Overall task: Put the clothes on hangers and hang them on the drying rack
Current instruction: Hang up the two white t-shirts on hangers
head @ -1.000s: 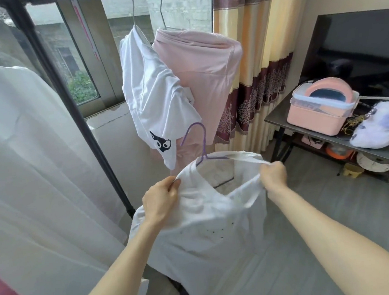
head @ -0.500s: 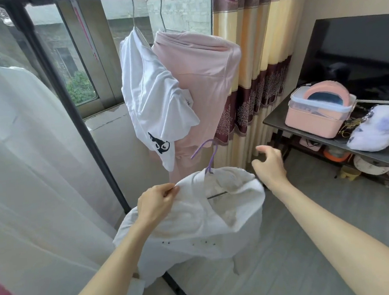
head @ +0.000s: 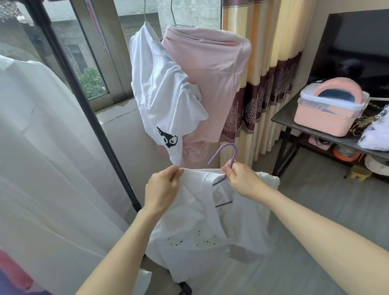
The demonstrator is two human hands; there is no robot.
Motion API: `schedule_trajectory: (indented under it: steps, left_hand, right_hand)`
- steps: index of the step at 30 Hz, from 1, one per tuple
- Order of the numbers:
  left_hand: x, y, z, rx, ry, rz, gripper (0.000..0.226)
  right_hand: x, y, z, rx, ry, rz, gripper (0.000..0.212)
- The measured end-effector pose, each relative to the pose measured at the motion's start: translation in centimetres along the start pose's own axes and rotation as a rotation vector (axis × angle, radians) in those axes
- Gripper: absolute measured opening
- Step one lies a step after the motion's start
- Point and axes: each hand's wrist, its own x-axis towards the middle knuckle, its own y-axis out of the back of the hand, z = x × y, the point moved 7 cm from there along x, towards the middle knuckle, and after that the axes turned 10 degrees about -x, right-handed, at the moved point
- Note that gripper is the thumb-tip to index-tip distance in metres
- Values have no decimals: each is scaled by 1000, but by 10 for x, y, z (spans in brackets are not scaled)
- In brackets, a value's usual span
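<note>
Head view, looking down at both hands held in front of the drying rack (head: 75,91). Left hand (head: 163,191) pinches the shoulder edge of a white garment (head: 208,231), thumb against curled fingers. Right hand (head: 242,178) grips the neck of a purple hanger (head: 224,153), fingers curled round it just below the hook; hook stands free above the knuckles. Hanger's lower bar shows through the neck opening, between the two hands. Garment droops below both hands, small dark dots across its front. Above the hands, on the rack's top bar: a white T-shirt (head: 165,95) with a black print, and a pink garment (head: 215,75) touching it. Right of the right hand, well apart: a pink box (head: 327,114) on a dark table (head: 285,116).
</note>
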Motion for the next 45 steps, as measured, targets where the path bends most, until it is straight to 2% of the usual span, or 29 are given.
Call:
schedule_trajectory:
  steps: [4,8,12,16,21,24,28,31,33,35,37,39,41,45]
  left_hand:
    - [6,14,1,-31,-20,61,19]
    - [21,35,-12,-135,17,140,19]
    - [19,32,-14,-168,27,121,20]
    - [10,10,-20,-175,32,-23,19]
    - [-9,-22,-33,-71,124,-373,24]
    - [-18,-32,-36,-41,147,-453,25]
    - [-17,-41,-30,-72,105,-410,39]
    - [-11,-42,-24,-176,103,-275,49]
    - [-6,-41,-19,-119,53,-187,55]
    - [-5,-44,-8,49,-50,-159,57]
    - [-5,-49,5,125,-182,-150,45]
    - [-5,-49,14,38,-249,-121,22]
    - [-7,-47,15,-26,-242,-94,11]
    - [-5,-47,4,-125,-113,-104,12]
  right_hand:
    - [-5,1,2,-124,19,-6,24]
    - [-8,9,35,-117,-74,83,21]
    - [-14,20,59,162,-234,253,23]
    - [-14,27,66,329,-341,300,23]
    - [-11,35,60,468,-272,404,23]
    - [-9,42,51,480,-223,427,25]
    - [-10,56,39,413,-156,426,30]
    - [-11,67,33,391,-103,405,31]
    - [-13,75,32,375,-95,395,31]
    - [-15,80,33,339,-76,362,31]
    - [-18,81,33,316,-41,321,30]
    - [-21,82,31,316,-7,302,30]
    - [-25,83,28,276,11,291,31]
    - [-30,77,33,167,15,210,26]
